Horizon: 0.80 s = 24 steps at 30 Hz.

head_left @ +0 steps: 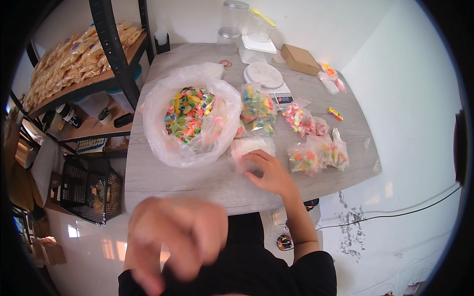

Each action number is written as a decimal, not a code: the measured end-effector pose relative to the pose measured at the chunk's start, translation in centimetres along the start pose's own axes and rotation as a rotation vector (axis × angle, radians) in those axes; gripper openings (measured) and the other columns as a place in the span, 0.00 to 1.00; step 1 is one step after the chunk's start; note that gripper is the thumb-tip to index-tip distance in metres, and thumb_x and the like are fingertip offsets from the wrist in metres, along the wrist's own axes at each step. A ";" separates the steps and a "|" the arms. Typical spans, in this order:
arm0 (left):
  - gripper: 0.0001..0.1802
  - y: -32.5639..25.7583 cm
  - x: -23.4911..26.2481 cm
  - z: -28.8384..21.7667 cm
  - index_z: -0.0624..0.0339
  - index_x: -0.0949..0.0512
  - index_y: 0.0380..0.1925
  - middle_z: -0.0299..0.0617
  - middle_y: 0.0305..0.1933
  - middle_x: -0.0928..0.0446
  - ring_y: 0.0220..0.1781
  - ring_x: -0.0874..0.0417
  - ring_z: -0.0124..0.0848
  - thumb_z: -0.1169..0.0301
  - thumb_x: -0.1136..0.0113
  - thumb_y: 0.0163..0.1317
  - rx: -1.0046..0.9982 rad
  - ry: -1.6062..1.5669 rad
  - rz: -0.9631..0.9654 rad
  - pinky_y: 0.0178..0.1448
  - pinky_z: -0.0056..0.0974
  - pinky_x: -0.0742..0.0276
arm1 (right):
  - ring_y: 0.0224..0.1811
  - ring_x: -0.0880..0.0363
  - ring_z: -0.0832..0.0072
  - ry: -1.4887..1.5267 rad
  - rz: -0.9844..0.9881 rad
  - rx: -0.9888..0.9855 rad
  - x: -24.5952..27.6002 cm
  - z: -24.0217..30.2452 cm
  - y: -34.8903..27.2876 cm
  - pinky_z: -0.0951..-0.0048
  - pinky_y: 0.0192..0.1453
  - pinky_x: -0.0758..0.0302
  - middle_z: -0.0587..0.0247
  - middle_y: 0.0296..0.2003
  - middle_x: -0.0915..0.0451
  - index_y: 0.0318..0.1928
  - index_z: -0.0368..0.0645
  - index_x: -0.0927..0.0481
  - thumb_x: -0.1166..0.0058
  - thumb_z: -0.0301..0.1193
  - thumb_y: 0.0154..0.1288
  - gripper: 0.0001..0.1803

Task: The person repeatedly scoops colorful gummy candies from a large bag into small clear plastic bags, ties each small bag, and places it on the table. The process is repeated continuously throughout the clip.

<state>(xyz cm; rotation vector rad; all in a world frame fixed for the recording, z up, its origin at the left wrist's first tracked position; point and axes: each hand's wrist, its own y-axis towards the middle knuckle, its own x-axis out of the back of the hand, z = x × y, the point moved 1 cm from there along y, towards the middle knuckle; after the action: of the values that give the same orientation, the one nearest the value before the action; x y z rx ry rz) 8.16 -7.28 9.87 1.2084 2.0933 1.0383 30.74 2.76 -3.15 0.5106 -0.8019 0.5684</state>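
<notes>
My left hand point(180, 232) is raised close to the camera, smeared by blur. Its fingers look bent, and whether they hold anything does not show. My right hand point(270, 173) rests at the near edge of a stack of clear plastic bags point(254, 146), thumb and fingers apart, fingertips touching the plastic. Left of that stack sits a large clear bag point(158, 140) with its mouth rolled open, full of colourful wrapped candies point(190, 113). Filled candy packets point(259, 111) lie just beyond the stack. More filled packets point(316, 153) are grouped to the right of my right hand.
A white kitchen scale point(266, 76) stands behind the packets. Farther back are a white tub point(257, 49), clear jars point(228, 40) and a cardboard box point(300, 59). A small yellow-red packet point(335, 114) lies right. Shelving point(129, 81) and a black basket point(91, 190) border the left.
</notes>
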 end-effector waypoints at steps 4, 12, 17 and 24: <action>0.18 -3.0 2.6 3.0 0.64 0.30 0.35 0.43 0.36 0.30 0.38 0.29 0.36 0.58 0.44 0.60 0.580 0.513 -0.312 0.45 0.39 0.32 | 0.44 0.23 0.58 0.040 -0.038 0.078 0.5 0.4 0.2 0.62 0.44 0.25 0.57 0.44 0.24 0.51 0.43 0.26 0.34 0.33 0.42 0.31; 0.16 -6.0 2.1 7.1 0.65 0.32 0.38 0.52 0.36 0.29 0.42 0.27 0.47 0.61 0.47 0.63 1.022 0.843 -0.280 0.47 0.43 0.32 | 0.37 0.21 0.68 0.226 -0.211 -0.073 -1.4 -0.4 0.3 0.67 0.40 0.25 0.59 0.31 0.24 0.56 0.41 0.30 0.38 0.27 0.48 0.31; 0.17 -5.8 1.4 8.9 0.64 0.31 0.39 0.51 0.44 0.30 0.47 0.29 0.47 0.62 0.43 0.58 0.779 1.109 -0.175 0.51 0.44 0.34 | 0.31 0.28 0.84 0.406 -0.273 -0.179 -1.2 -2.0 -0.3 0.80 0.35 0.30 0.68 0.28 0.26 0.58 0.40 0.31 0.49 0.18 0.58 0.25; 0.20 -5.5 0.8 11.7 0.64 0.31 0.42 0.53 0.60 0.40 0.58 0.35 0.50 0.63 0.39 0.55 0.719 1.290 -0.112 0.58 0.48 0.38 | 0.28 0.33 0.86 0.439 -0.261 -0.179 -0.8 -1.6 -0.4 0.83 0.32 0.36 0.69 0.28 0.25 0.59 0.41 0.31 0.58 0.18 0.63 0.22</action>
<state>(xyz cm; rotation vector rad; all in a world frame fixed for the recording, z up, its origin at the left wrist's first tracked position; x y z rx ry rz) 13.58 -4.08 -1.46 0.6320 3.7091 1.1934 31.34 3.26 -4.77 0.3025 -0.3545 0.3434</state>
